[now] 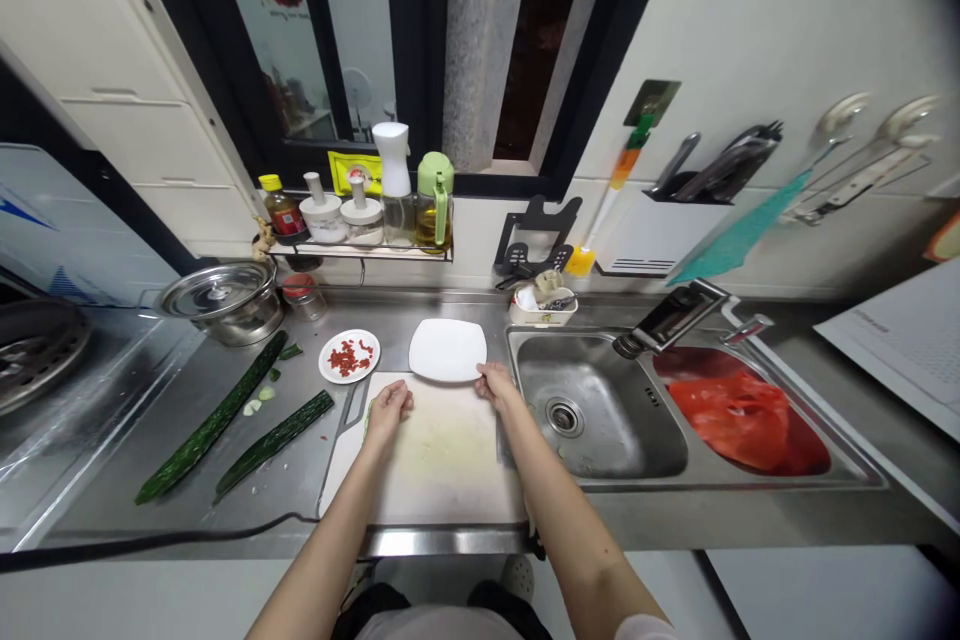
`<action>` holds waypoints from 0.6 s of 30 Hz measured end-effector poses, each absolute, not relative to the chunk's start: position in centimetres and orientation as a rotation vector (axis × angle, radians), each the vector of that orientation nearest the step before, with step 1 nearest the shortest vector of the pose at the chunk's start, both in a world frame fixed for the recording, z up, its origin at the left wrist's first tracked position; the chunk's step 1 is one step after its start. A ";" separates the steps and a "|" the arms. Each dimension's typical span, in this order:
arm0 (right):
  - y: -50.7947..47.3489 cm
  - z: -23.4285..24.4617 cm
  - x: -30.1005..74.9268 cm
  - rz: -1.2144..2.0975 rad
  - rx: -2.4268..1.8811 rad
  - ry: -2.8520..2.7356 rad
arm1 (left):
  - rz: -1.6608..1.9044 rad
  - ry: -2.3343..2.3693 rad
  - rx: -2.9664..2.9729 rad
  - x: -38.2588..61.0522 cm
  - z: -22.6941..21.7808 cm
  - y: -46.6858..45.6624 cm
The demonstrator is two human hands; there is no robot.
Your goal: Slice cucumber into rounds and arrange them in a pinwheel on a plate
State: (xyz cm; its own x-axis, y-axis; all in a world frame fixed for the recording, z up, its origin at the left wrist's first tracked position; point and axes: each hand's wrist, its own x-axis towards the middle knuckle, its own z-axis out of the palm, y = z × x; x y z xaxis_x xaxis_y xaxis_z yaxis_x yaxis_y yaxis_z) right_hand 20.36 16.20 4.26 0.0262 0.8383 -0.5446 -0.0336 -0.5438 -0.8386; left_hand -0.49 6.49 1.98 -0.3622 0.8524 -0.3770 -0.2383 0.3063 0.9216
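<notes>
A white plate (448, 350) with rounded corners lies behind the cutting board (442, 480). Its near right corner is pinched between the thumb and fingers of my right hand (497, 386). My left hand (388, 412) hovers over the board's far left part, just short of the plate, its fingers loosely curled and nothing visible in them. A green edge shows beside that hand, mostly hidden by it. Left of the board lie a cut cucumber (274, 443) and a longer whole one (214, 425). Chopped red pieces (350, 357) rest on a small round plate (325, 360).
To the right is a steel sink (615, 430) with a faucet (675, 315) and a red bag (739, 415) in its second basin. A lidded pot (221, 305) and a small jar (304, 298) stand back left. Bottles line a wall shelf (360, 251). Knives hang in a holder (660, 230).
</notes>
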 end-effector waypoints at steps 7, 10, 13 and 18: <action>8.4 4.1 22.4 1.636 -1.488 -0.903 | 1.246 1.506 0.636 -0.6 2.7 3.3; 5.3 3.4 23.3 1.643 -1.452 -0.941 | 1.207 1.490 0.708 -0.5 2.2 1.1; 3.2 2.5 23.9 1.645 -1.461 -0.974 | 1.168 1.505 0.771 -0.5 1.5 -0.7; 1.8 1.2 23.7 1.648 -1.497 -1.014 | 1.110 1.590 0.798 -0.5 0.7 -2.3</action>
State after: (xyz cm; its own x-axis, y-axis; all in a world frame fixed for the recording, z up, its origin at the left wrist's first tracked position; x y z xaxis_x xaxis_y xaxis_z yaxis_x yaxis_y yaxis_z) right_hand 23.70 1.78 1.24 -0.1059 0.8799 -0.4631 0.0169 -0.4641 -0.8856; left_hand -0.49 -2.34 0.67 -0.2848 0.8911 -0.3534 -0.0240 0.3619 0.9319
